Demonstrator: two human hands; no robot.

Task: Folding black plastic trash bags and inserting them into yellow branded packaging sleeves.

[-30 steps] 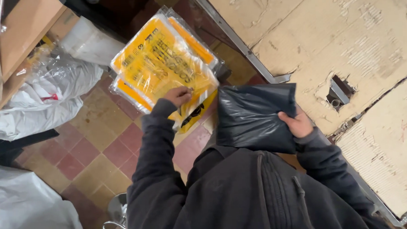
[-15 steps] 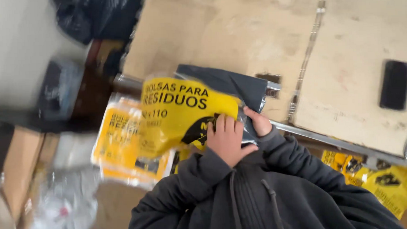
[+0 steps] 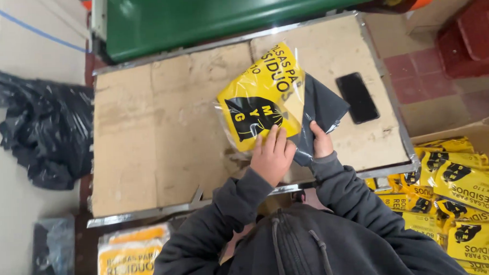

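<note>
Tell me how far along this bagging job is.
Done: filled yellow packs lie piled at right. In hand: left hand holds a yellow printed sleeve; right hand holds folded black bags against it. Left: loose black bags remain heaped beside the table.

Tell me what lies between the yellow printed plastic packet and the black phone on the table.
In the head view, the folded black plastic bag, held by the right hand, lies between the yellow packet and the phone.

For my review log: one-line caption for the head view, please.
Left hand and right hand hold a yellow packet against a folded black bag above a cardboard-topped table, phone alongside.
</note>
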